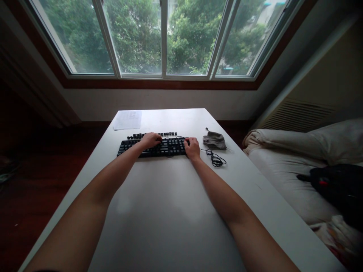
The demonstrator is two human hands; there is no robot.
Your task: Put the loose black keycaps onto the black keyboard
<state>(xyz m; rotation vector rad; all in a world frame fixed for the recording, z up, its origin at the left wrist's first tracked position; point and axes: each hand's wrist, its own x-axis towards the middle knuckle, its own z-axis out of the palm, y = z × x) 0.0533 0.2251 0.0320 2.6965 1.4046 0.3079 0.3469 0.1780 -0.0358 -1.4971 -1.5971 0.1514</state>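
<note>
A black keyboard (170, 148) lies flat across the white table. Just behind it stands a row of loose black keycaps (168, 133), partly hidden by my left hand (151, 140). That hand is over the keyboard's upper middle, its fingers curled together at the top rows; anything between the fingertips is too small to make out. At the keyboard's right end, my right hand (193, 146) is closed round the edge, with the thumb on the left and bent fingers over the top. A coiled black cable (217, 158) lies to the right of this hand.
A grey cloth pouch (214, 140) rests beyond the cable. Printed paper (128, 119) lies at the far left corner of the white table (167, 196). Windows rise behind the table. On the right is a bed (286, 173) with a black bag (337, 185).
</note>
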